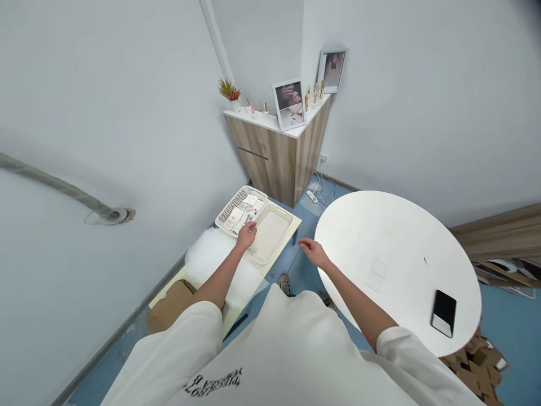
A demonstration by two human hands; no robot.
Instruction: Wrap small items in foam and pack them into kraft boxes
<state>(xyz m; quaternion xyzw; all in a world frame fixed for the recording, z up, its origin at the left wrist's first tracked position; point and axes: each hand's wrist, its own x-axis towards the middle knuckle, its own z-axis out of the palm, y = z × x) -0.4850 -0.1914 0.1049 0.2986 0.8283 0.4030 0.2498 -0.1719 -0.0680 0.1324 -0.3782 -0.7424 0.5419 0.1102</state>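
- White basket (230, 204), with packets (234, 219) lying in it, is set toward the far end of the low table (295, 225), beside a shallow pale tray (270, 228).
- The left hand (247, 234) is held at the basket's near side, by the tray, fingers curled; whether anything is gripped cannot be told.
- The right hand (313, 251) is held near the round table's (401, 242) edge, fingers bent; nothing is seen in it, though how far it is closed cannot be told.
- A reach at the basket is judged to be in hand.
- For a packet to be lifted, a fingertip pinch would be called for.
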